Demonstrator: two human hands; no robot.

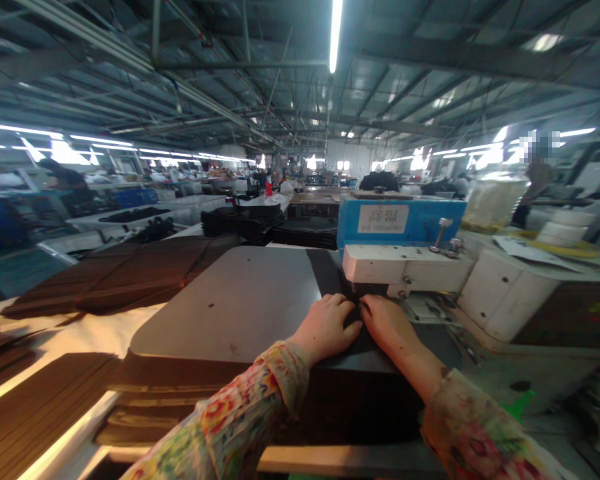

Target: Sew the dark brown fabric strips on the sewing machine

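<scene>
A dark flat strip of material (327,270) runs over the grey metal plate (230,300) toward me, beside the head of a white and blue machine (405,263). My left hand (330,327) lies on the strip with bent fingers, its thumb and fingertips closed on the dark material. Close by on the right, my right hand (390,327) pinches the same material just in front of the machine head. The fingertips of both hands nearly meet, and the part of the strip under them is hidden.
Stacks of brown-black panels (125,270) lie left of the plate, with more dark stacks (245,223) behind it. Small metal tools (453,323) rest by the machine's white body (510,293). A clear jar (495,200) and white spools (565,227) stand at right. Other people are farther off.
</scene>
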